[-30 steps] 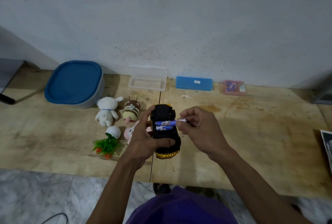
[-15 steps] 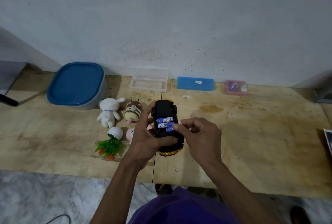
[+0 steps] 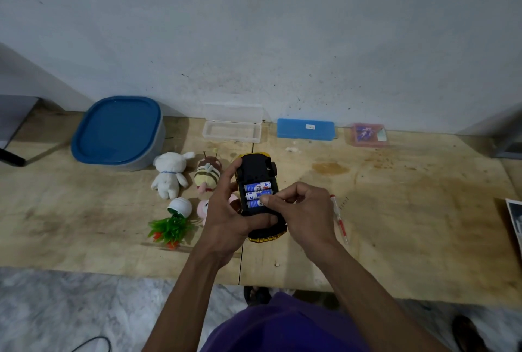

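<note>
Mid-frame, left hand [image 3: 226, 219] grips the upturned toy car [image 3: 254, 168] (black belly, yellow trim); right hand [image 3: 305, 210], fingers curled, pinches the lowest of three blue batteries [image 3: 257, 188].

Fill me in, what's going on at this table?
A person is loading batteries into an upside-down toy car. The left hand grips the car above the wooden table. The right hand pinches the third battery, the nearest one, down into the car's open underside beside two other batteries that are seated. A red-and-white screwdriver lies on the table right of the hands.
</note>
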A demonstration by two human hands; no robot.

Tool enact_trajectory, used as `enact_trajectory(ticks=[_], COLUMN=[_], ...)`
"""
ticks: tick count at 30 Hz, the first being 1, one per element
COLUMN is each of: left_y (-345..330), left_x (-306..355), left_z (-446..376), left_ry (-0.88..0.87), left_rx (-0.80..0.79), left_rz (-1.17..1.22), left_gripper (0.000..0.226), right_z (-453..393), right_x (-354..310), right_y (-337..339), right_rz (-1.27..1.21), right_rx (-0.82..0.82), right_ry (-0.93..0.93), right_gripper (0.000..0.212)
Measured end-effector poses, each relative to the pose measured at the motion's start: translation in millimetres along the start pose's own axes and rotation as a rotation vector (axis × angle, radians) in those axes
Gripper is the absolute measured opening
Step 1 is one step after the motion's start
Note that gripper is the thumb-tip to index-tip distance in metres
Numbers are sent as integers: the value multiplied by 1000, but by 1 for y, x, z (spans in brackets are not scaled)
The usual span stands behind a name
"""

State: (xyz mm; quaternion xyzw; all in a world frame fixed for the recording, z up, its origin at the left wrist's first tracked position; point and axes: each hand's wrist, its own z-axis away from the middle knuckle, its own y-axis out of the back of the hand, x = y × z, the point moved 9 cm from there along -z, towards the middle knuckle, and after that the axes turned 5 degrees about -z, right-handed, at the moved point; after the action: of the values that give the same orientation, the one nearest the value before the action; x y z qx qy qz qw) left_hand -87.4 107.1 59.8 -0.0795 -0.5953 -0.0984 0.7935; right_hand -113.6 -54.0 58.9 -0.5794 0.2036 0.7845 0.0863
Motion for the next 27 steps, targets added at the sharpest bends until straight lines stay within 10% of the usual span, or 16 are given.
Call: enact_trajectory(ticks=[16, 27], left_y=[-7, -37], left_x=[-21, -61], left_z=[-2, -32], left_ry=[36, 200], left_rx=[-62, -122], left_rz=[-26, -50], left_gripper=[110, 109], right_z=[-11, -60], right_x=[21, 101], right_y=[5, 88], right_rz=[73, 345], right_rx=[-19, 180], right_ry=[-28, -102], right_gripper=[38, 11])
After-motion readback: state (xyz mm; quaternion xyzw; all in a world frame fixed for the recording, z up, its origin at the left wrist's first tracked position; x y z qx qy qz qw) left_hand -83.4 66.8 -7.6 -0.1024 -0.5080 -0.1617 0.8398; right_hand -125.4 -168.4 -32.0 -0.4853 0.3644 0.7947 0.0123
